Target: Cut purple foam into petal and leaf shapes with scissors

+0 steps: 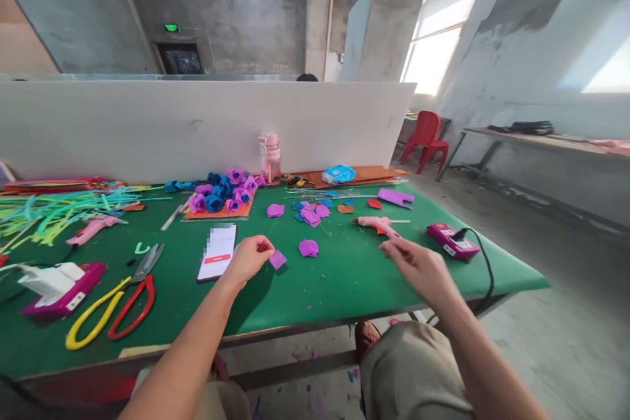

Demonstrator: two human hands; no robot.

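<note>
My left hand [250,258] pinches a small purple petal [278,260] by its edge, above the green table. On the right, the fingers of my right hand [417,268] are drawn together just in front of a pink glue gun [378,224]; whether they hold anything is too small to tell. Between my hands lies a stack of purple petals [308,249]. Behind it are more purple petals [311,216], with blue ones among them. Left of my left hand a phone [217,252] lies with its screen lit.
Scissors [142,269] with yellow and red handles lie at the left, near a second glue gun [96,228] and a power strip [66,295]. Purple and blue flowers [224,193] and a pink bottle [270,161] stand behind. Another power strip [450,243] sits at the right.
</note>
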